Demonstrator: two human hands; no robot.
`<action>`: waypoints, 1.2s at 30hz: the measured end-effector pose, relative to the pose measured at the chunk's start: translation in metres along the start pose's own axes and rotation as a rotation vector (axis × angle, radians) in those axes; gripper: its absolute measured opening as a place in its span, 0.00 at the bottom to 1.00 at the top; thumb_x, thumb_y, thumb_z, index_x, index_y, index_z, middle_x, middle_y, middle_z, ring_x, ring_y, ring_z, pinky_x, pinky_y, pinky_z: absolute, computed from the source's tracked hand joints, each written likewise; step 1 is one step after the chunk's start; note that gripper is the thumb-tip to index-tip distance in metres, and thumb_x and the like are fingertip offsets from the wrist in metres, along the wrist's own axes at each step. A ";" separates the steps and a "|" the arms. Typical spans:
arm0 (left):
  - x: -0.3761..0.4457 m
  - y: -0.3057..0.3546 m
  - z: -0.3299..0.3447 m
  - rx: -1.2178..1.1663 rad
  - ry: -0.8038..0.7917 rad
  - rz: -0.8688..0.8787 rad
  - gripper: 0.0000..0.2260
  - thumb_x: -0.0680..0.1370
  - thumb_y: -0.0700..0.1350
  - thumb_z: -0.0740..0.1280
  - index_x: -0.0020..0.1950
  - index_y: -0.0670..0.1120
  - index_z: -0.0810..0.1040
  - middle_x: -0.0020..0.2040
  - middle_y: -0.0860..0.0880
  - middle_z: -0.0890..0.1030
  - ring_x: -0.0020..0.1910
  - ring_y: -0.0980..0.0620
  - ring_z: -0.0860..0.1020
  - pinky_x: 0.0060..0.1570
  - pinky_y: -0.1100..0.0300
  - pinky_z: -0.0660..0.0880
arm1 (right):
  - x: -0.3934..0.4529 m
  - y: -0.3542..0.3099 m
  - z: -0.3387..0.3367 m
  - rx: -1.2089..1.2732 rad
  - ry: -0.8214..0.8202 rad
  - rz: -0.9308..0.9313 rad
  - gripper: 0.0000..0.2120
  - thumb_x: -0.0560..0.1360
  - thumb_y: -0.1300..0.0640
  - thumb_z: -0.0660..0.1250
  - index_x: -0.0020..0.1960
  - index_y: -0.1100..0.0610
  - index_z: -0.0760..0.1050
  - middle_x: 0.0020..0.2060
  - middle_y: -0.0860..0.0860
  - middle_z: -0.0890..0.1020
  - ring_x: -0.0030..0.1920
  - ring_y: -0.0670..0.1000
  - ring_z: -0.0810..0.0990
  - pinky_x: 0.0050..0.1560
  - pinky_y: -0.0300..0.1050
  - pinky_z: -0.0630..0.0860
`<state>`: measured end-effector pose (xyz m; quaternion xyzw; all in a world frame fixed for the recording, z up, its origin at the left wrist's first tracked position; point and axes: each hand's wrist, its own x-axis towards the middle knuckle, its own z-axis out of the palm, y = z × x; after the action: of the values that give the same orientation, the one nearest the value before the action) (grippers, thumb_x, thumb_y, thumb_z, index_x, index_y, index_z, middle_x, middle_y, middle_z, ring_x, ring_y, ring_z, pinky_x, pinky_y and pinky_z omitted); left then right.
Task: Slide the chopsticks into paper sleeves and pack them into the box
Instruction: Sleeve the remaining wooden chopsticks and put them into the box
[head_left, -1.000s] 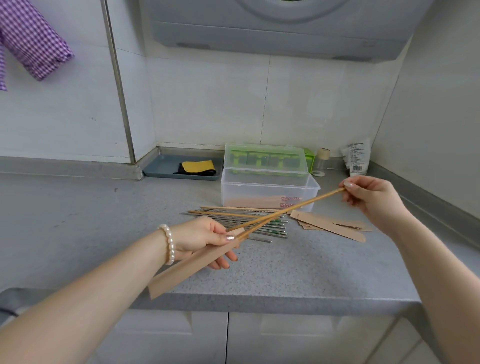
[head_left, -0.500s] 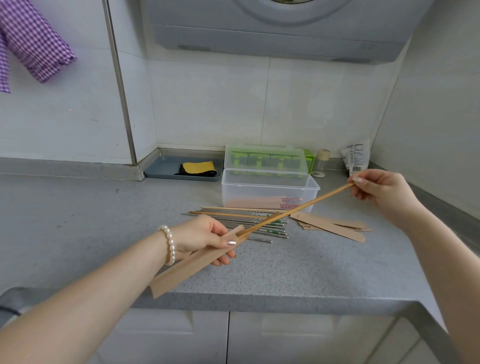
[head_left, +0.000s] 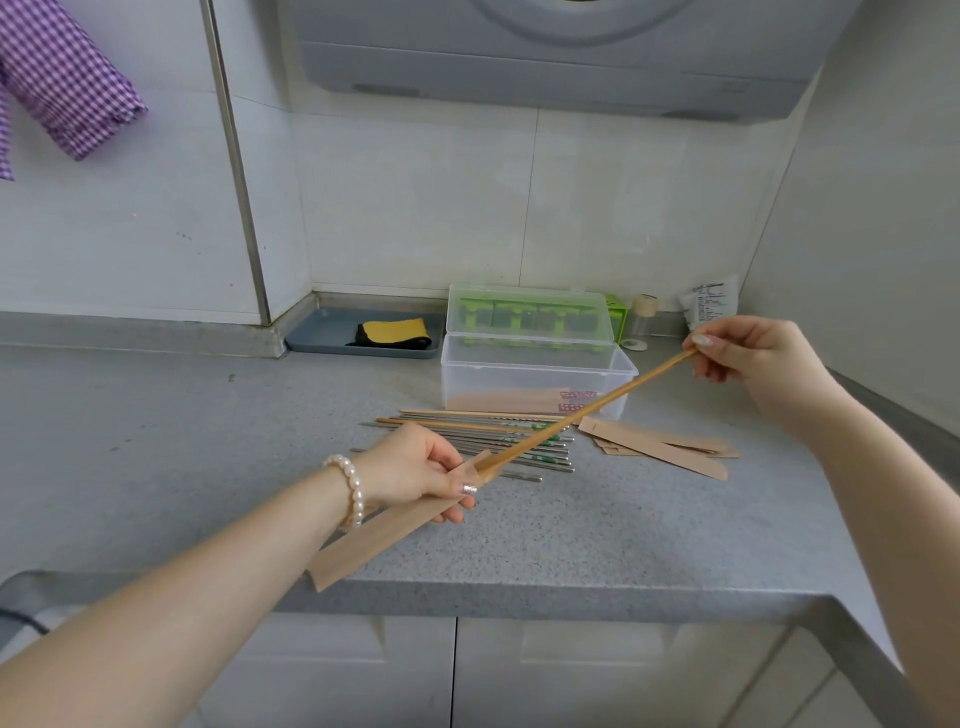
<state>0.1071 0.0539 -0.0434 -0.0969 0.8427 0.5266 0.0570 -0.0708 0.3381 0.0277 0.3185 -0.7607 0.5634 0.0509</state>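
My left hand (head_left: 415, 470) grips a brown paper sleeve (head_left: 382, 535) near its mouth, the sleeve slanting down toward the counter's front edge. My right hand (head_left: 748, 358) pinches the far end of wooden chopsticks (head_left: 592, 408), held together in the air with their tips at the sleeve's mouth. Loose wooden and metal chopsticks (head_left: 488, 439) lie in a pile on the counter behind my left hand. Spare sleeves (head_left: 660, 447) lie to the right of the pile. The clear plastic box (head_left: 530, 371) stands open behind them with sleeved chopsticks inside.
A grey tray (head_left: 322, 335) with a yellow and black cloth sits at the back left. A small jar (head_left: 643, 319) and a white packet (head_left: 709, 301) stand in the back right corner. The side wall runs close along the right. The counter's front edge (head_left: 519, 597) is just below the sleeve.
My right hand has risen and drawn back to the right, bringing the two splayed chopsticks into one line. Their tips now sit at the sleeve's mouth. My left hand has stayed put.
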 end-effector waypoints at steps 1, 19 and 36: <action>-0.001 0.000 0.000 0.004 -0.014 0.013 0.03 0.75 0.37 0.67 0.48 0.41 0.79 0.43 0.44 0.85 0.39 0.50 0.84 0.40 0.58 0.81 | 0.002 0.001 0.001 0.001 -0.013 0.033 0.10 0.77 0.65 0.62 0.40 0.57 0.78 0.24 0.47 0.79 0.26 0.43 0.73 0.31 0.32 0.73; -0.008 0.003 0.007 -0.068 -0.118 0.020 0.05 0.77 0.37 0.63 0.49 0.37 0.77 0.42 0.43 0.84 0.37 0.49 0.83 0.38 0.59 0.81 | -0.024 0.020 0.082 0.657 -0.238 0.448 0.20 0.68 0.61 0.67 0.59 0.57 0.71 0.43 0.58 0.84 0.38 0.53 0.82 0.40 0.45 0.81; -0.008 0.004 0.011 -0.131 -0.065 0.004 0.02 0.76 0.36 0.65 0.46 0.39 0.78 0.44 0.42 0.84 0.41 0.48 0.84 0.39 0.59 0.81 | -0.036 0.008 0.119 0.534 -0.175 0.437 0.08 0.69 0.71 0.68 0.47 0.64 0.77 0.33 0.55 0.83 0.31 0.51 0.82 0.35 0.39 0.79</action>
<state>0.1138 0.0661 -0.0429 -0.0816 0.8044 0.5835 0.0766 -0.0131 0.2494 -0.0379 0.1973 -0.6383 0.7103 -0.2215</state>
